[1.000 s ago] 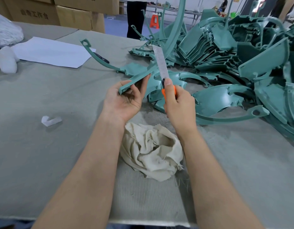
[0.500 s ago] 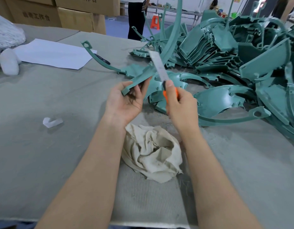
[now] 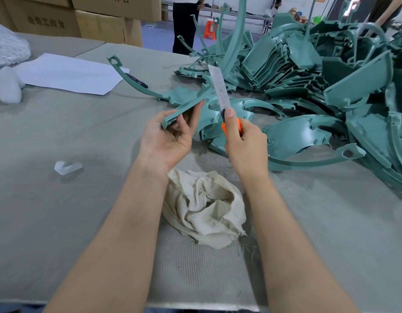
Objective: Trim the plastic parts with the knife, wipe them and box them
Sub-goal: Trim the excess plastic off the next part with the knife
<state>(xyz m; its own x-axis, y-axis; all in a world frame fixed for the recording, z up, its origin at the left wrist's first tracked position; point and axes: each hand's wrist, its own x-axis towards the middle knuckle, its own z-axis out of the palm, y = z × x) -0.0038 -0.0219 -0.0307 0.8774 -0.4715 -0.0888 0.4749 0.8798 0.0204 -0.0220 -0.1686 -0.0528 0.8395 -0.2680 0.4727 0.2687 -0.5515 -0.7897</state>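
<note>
Left hand (image 3: 170,141) was palm-up above the grey felt-covered table (image 3: 60,211), thumb & fingers curled round the near end of a long, curved teal plastic strip part (image 3: 188,107). The rest of that part ran up & away to the right, past the top of frame. Right hand (image 3: 245,145) was wrapped in a fist round the orange handle of a utility knife w/ a long silver blade (image 3: 220,89), thumb pressed up along the handle by the blade's base. Blade pointed up & away, leaning slightly left, crossing the held part just beyond the left fingertips; couldn't tell if the edge touched the plastic. Hands were close together, not touching.

Btwn the forearms, just below the wrists, a crumpled off-white cloth (image 3: 206,206) lay on the table. Beyond & right of the hands sat a big heap of teal moulded plastic parts (image 3: 319,75): curved shells, stacked panels, long arcs, some reaching near the right hand. A separate teal arc w/ a looped end (image 3: 118,66) lay left of the heap, its tip by the corner of a white paper sheet (image 3: 69,73), black pen (image 3: 136,80) just beside it. A small white plastic scrap (image 3: 67,167) lay alone, left of the left forearm. Far left: a white rounded object (image 3: 8,86), unclear what. Brown cardboard boxes w/ printed characters (image 3: 100,21) stood behind the table. In the bkgd a person in dark trousers (image 3: 183,26) stood near an orange stool (image 3: 210,29).
</note>
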